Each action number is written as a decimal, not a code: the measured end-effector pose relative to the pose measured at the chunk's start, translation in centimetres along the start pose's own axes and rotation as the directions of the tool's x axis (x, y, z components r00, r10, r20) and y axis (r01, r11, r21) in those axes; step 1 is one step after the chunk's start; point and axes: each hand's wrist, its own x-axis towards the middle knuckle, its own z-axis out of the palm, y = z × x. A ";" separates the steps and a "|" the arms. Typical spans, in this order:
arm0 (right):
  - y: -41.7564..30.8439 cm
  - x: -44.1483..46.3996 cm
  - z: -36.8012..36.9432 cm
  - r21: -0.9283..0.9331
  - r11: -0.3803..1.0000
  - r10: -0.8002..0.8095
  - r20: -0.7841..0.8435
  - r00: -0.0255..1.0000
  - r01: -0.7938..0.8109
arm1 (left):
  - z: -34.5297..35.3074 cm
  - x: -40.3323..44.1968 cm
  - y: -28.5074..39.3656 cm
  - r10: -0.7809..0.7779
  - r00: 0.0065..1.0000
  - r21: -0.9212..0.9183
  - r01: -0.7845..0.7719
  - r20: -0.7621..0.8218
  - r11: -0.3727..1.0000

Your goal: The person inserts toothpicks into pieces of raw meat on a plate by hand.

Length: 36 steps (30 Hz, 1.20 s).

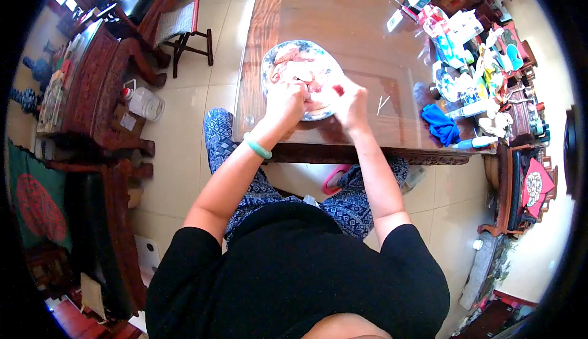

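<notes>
A round plate with a blue-and-white rim (268, 63) lies near the front edge of the table. Pale pink pieces that look like raw meat (318, 72) cover it, washed out by glare. Over the near left part of the plate is my left hand (289, 101), its fingers pinched together, with a green bangle (260, 149) on the wrist. My right hand (351, 105) is curled closed at the plate's right rim. The two hands are a little apart. What the fingertips grip is hidden by glare.
Two thin white sticks (383, 104) rest on the glass-topped table (343, 8), right of the plate. A blue cloth (440, 124) and several bottles and packets crowd its right side. A stool (179, 26) and a clear jug (146, 102) stand on the floor at left.
</notes>
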 end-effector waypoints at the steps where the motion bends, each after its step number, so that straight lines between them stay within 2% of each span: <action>1: 0.4 -0.1 0.2 -0.054 0.996 -0.071 -0.003 0.997 0.071 | 0.1 0.2 -0.2 0.006 1.000 0.000 -0.006 -0.006 1.000; 2: 0.9 0.2 0.0 -0.055 0.995 -0.082 -0.002 0.997 0.082 | 0.4 0.3 -0.6 0.040 0.999 -0.006 -0.040 -0.033 0.999; 4: -2.1 0.4 -1.6 0.061 0.996 0.062 -0.044 0.997 -0.059 | 0.5 -0.5 -0.7 0.055 0.998 -0.016 -0.056 -0.041 0.998; 5: -1.9 0.6 -1.9 0.109 0.991 0.077 -0.039 0.996 -0.072 | 0.2 -0.4 -0.5 0.037 0.999 -0.016 -0.037 -0.013 0.999; 6: -1.9 0.7 -1.7 0.111 0.991 0.077 -0.041 0.996 -0.072 | 0.1 -0.3 -0.3 0.022 1.000 -0.016 -0.022 0.013 1.000; 9: -1.6 0.4 -0.2 0.026 0.998 -0.051 -0.040 0.998 0.052 | 0.7 0.0 -1.0 0.005 0.999 -0.017 -0.004 0.039 1.000; 12: -1.1 0.9 -1.3 0.045 0.999 -0.008 -0.046 0.999 0.010 | 0.3 -0.3 -1.2 0.081 0.997 0.013 -0.081 -0.009 0.997; 13: -1.6 1.4 -1.8 0.127 0.992 0.027 -0.053 0.998 -0.020 | 0.1 -0.5 -1.3 0.082 0.997 0.016 -0.082 0.003 0.997; 14: -1.5 1.4 -1.7 0.125 0.992 0.029 -0.057 0.998 -0.022 | -0.1 -0.2 -1.0 0.112 0.994 -0.005 -0.112 -0.013 0.994; 16: -0.9 1.0 -0.5 0.042 0.999 -0.027 0.044 0.999 0.025 | -0.1 0.1 -0.8 0.147 0.989 -0.029 -0.148 -0.032 0.989; 17: 0.7 0.4 1.1 -0.013 0.997 -0.079 0.002 0.997 0.079 | -0.2 0.2 -1.0 0.118 0.993 -0.030 -0.118 0.008 0.993; 19: -0.6 1.0 0.4 0.043 0.998 -0.050 0.007 0.999 0.049 | -0.5 0.5 -1.4 0.077 0.996 -0.023 -0.077 0.035 0.997; 24: -2.5 1.0 -0.6 0.154 0.986 0.059 0.024 0.998 -0.062 | -0.1 0.3 -1.8 0.238 0.969 0.050 -0.235 -0.071 0.971; 25: -2.5 1.1 -0.5 0.152 0.987 0.057 0.023 0.998 -0.060 | 0.0 0.4 -1.6 0.239 0.968 0.050 -0.235 -0.073 0.971; 27: -2.6 1.0 -0.1 0.171 0.985 0.038 -0.019 0.999 -0.035 | 0.0 0.0 -1.1 0.076 0.997 -0.040 -0.075 0.018 0.996; 34: -1.4 0.8 0.3 0.100 0.995 0.009 0.052 0.999 -0.014 | -0.5 0.0 -0.4 0.111 0.991 0.011 -0.112 0.074 0.994; 36: -1.1 0.7 0.7 0.153 0.988 -0.019 0.081 0.997 0.007 | -1.0 -0.1 0.0 0.070 0.992 0.037 -0.074 0.105 0.997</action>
